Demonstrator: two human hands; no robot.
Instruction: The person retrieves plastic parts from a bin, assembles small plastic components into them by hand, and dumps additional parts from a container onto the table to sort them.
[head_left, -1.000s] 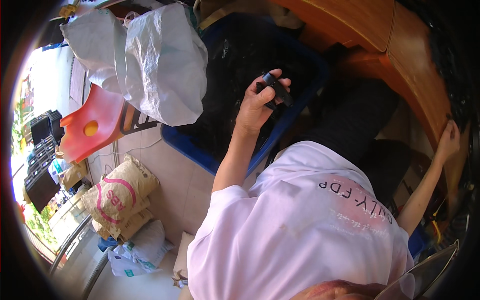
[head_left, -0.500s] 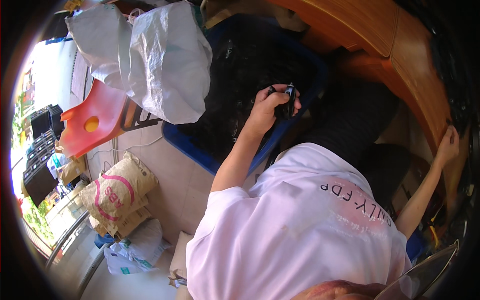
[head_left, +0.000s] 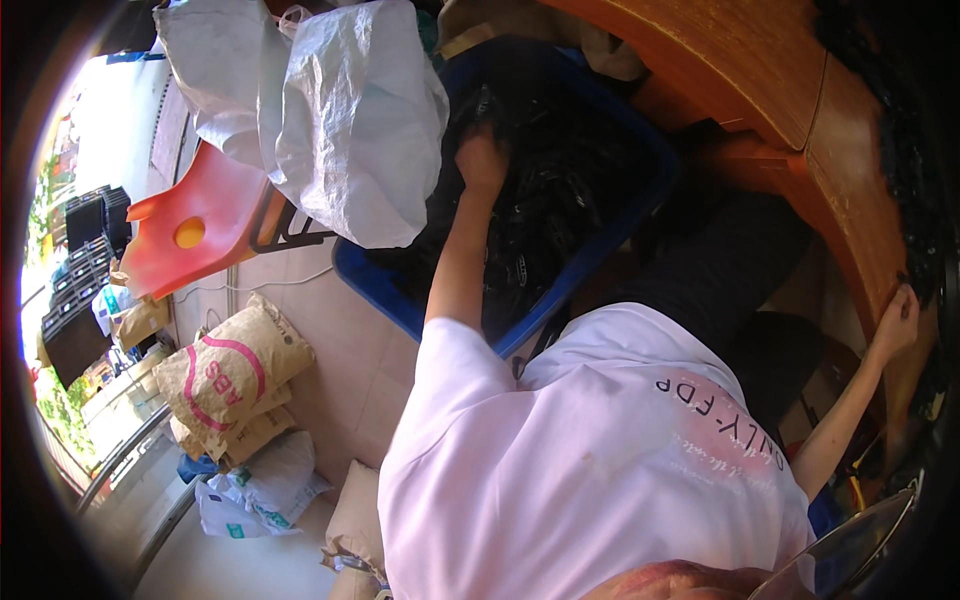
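Note:
My left hand [head_left: 482, 162] reaches down into a blue tub [head_left: 383, 298], toward its far left part. Its fingers are lost among the dark contents, so what they hold cannot be seen. Shiny black plastic parts [head_left: 540, 215] fill the tub in a loose heap. Far to the right, my right hand [head_left: 903, 312] is closed at the edge of an orange-brown wooden table [head_left: 850, 215]. A small dark bit shows at its fingertips, too small to name. More black parts [head_left: 893, 190] lie along the tabletop beside that hand.
A white woven sack [head_left: 350, 120] hangs over the tub's left side. Left of it stands a red plastic chair [head_left: 195, 225] with a yellow spot. Stacked brown paper sacks [head_left: 235, 370] and a white plastic bag [head_left: 265, 495] lie on the floor. Black trays [head_left: 85, 290] are stacked beyond.
My left hand has moved away from the tub's right side, up and left into the heap. The black parts it held are no longer visible in it. My right hand stays at the table edge.

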